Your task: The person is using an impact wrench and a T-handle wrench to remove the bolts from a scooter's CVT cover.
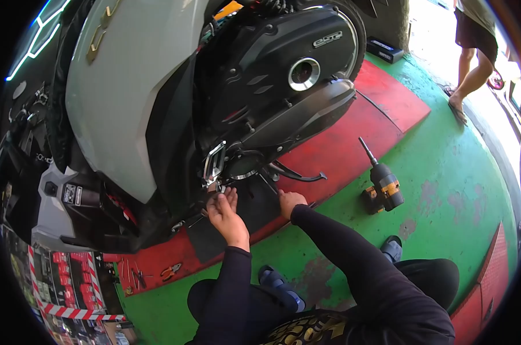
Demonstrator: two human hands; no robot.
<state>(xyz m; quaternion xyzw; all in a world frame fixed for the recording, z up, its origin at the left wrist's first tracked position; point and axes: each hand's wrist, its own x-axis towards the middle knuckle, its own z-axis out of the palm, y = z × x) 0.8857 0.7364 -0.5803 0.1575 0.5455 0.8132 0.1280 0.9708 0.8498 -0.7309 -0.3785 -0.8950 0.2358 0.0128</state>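
A grey and black scooter (119, 86) stands at the upper left, its black engine cover (260, 80) toward me. My left hand (228, 219) is raised with its fingers curled at the lower end of a silver folding footpeg (215, 164); what lies between the fingertips is hidden. To its right, my right hand (291, 204) is closed around the end of a thin dark rod (268, 183) that slants up under the engine. The rod's far end is lost in shadow below the engine, near the kickstand (300, 175).
A yellow and black cordless driver (384, 187) with a long socket stands on the green floor (439, 167). Pliers (170, 271) and small tools lie on the red platform (387, 103). A dark mat (208, 238) is below my hands. Another person's legs (473, 75) show at upper right.
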